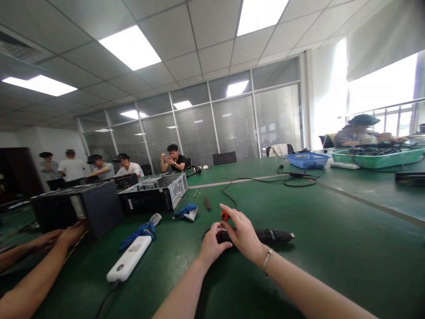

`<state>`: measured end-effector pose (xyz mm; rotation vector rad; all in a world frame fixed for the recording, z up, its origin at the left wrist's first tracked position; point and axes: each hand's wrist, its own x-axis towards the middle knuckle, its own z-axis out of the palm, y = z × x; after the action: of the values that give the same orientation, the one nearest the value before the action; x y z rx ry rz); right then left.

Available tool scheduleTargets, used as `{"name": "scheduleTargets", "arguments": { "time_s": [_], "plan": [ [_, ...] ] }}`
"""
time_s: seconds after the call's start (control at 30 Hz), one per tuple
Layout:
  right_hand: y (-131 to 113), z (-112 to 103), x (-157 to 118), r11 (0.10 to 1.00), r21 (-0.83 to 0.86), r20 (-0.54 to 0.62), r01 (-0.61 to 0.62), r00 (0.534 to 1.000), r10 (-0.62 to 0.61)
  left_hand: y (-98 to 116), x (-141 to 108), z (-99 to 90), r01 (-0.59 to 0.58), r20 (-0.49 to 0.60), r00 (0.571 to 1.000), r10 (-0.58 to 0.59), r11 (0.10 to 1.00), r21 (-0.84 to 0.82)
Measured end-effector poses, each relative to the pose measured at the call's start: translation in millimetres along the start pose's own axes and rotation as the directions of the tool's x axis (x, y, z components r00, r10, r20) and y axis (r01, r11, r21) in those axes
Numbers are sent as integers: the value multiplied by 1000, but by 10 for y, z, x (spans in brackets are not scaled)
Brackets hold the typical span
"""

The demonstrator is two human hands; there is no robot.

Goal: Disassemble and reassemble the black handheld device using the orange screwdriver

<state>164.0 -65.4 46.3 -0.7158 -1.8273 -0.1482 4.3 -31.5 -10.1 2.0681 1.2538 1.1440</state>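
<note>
A black cylindrical tool (272,235) lies on the green table (318,270), its metal tip pointing right. My left hand (213,243) is closed around the left part of this tool, thumb along its near side. My right hand (241,230) reaches over the same part, fingers bent and close together beside a small red-orange piece (225,215). What the right fingertips grip is partly hidden by the hand. A dark cable (229,191) runs from behind my hands to the back of the table.
Left are a white power strip (130,258), blue gloves (139,235), an open computer case (152,195) and a black case (99,208) with another person's hands (71,232) at it. Blue (307,160) and green (378,157) baskets stand back right. Several people sit or stand farther off.
</note>
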Motion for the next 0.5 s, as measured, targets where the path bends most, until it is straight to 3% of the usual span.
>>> {"name": "scheduleTargets", "arguments": {
  "time_s": [0.23,0.5],
  "plan": [
    [4,175,-116,998,4,1,-63,998,63,46,-14,-14,24,-3,1000,-24,998,52],
    [-21,103,-100,995,-17,-13,100,995,-100,2,-10,10,-13,-15,1000,14,997,70]
  ]
}}
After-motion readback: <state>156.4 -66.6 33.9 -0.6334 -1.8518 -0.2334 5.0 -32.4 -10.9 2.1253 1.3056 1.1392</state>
